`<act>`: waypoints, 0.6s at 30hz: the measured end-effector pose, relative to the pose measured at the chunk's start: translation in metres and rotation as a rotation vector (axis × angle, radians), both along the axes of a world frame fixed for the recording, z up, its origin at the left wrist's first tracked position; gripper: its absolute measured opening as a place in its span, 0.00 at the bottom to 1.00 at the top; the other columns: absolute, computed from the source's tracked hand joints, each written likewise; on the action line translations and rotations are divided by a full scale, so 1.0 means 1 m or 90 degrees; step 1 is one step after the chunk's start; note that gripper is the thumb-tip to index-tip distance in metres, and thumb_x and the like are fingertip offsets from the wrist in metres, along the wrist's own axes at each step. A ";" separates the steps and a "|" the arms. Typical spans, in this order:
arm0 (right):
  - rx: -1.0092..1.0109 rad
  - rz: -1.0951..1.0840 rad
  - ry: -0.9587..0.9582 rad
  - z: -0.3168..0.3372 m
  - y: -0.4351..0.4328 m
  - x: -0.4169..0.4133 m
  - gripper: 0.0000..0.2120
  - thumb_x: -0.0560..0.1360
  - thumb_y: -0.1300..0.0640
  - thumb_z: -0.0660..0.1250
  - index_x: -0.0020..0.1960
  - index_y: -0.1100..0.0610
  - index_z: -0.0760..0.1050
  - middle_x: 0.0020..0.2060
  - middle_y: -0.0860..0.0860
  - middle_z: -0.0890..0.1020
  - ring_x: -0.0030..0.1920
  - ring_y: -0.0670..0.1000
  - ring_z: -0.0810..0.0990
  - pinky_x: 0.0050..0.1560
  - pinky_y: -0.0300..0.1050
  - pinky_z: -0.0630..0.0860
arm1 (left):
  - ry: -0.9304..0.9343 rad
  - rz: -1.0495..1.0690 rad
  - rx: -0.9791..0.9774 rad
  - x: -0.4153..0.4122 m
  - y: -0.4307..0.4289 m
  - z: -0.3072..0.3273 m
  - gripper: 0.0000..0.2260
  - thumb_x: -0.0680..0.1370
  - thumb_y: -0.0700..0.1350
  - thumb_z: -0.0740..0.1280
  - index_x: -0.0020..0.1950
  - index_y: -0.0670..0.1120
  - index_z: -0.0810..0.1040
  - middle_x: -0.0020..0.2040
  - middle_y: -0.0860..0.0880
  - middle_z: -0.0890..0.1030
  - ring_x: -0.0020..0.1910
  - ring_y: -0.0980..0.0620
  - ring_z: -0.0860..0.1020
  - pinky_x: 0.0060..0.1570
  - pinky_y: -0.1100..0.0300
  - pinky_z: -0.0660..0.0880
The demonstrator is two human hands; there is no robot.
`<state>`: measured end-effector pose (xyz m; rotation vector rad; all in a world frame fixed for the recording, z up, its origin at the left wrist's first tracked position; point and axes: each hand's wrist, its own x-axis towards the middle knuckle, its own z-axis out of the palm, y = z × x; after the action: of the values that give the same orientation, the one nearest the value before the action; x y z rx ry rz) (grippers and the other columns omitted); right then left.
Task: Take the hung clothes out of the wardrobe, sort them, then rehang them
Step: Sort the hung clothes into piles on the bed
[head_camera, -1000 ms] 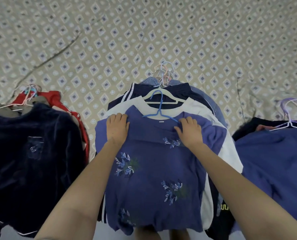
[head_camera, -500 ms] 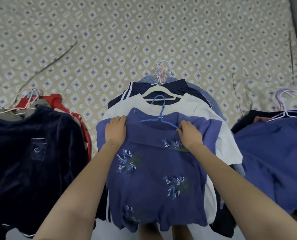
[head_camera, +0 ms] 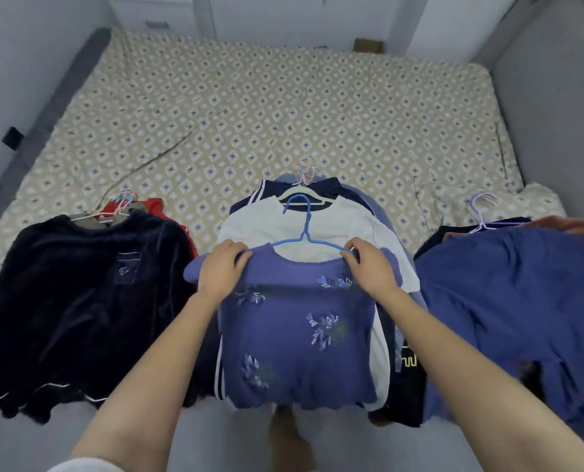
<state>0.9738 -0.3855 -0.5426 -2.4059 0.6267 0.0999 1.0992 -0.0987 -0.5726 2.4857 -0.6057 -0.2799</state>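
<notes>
Where both hands take hold: left hand [head_camera: 223,267] and right hand [head_camera: 369,267] each have their grip clamped on a shoulder of the purple short-sleeved top with pale leaf embroidery [head_camera: 294,335]; the right also pinches an arm of the thin blue wire hanger [head_camera: 302,226] in its neck.
Middle pile: that top lies uppermost, over a white shirt [head_camera: 266,229] and a navy white-striped garment [head_camera: 270,190].
Left pile: dark navy velvet top [head_camera: 79,301], a red garment [head_camera: 152,204] peeking out behind.
Right pile: plain blue garment [head_camera: 508,301] on a lilac hanger [head_camera: 481,212], blurred.
Between middle and right: black cloth with yellow print [head_camera: 408,362].
Surface: bed with beige diamond-patterned sheet [head_camera: 249,114], piles at its near edge.
Room: grey walls [head_camera: 28,46] close around; brown box [head_camera: 369,46] beyond the far edge.
Hard to make out: reddish blur [head_camera: 573,223] at the right border; each pile's lower garments are covered.
</notes>
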 end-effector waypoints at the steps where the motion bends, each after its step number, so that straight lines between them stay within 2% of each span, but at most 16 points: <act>1: 0.001 0.009 -0.008 0.008 0.004 -0.012 0.08 0.81 0.53 0.63 0.50 0.57 0.74 0.40 0.52 0.79 0.41 0.55 0.76 0.43 0.51 0.73 | -0.006 0.003 -0.004 -0.014 0.007 0.010 0.08 0.82 0.46 0.63 0.49 0.44 0.80 0.45 0.47 0.79 0.46 0.46 0.76 0.47 0.53 0.71; 6: -0.048 0.089 -0.015 0.050 0.022 -0.070 0.09 0.81 0.52 0.62 0.47 0.56 0.74 0.38 0.51 0.78 0.41 0.55 0.75 0.39 0.48 0.69 | -0.048 0.033 0.019 -0.089 0.034 0.056 0.09 0.82 0.48 0.63 0.44 0.47 0.76 0.41 0.49 0.79 0.43 0.46 0.75 0.39 0.53 0.68; 10: -0.068 0.101 -0.057 0.087 0.043 -0.118 0.09 0.80 0.52 0.62 0.43 0.54 0.72 0.35 0.50 0.76 0.40 0.55 0.75 0.37 0.47 0.67 | -0.073 0.078 0.032 -0.146 0.055 0.092 0.10 0.81 0.49 0.62 0.42 0.48 0.74 0.40 0.50 0.78 0.42 0.46 0.75 0.37 0.54 0.65; 18: -0.076 0.121 -0.093 0.138 0.092 -0.185 0.09 0.80 0.50 0.63 0.47 0.54 0.75 0.36 0.48 0.77 0.39 0.53 0.74 0.35 0.46 0.65 | -0.117 0.111 0.027 -0.227 0.109 0.136 0.09 0.82 0.50 0.60 0.48 0.49 0.78 0.46 0.51 0.81 0.46 0.48 0.77 0.41 0.50 0.73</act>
<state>0.7889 -0.2932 -0.4047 -2.5559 0.3463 -0.0337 0.8720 0.0106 -0.4363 2.6030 -0.4560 0.0024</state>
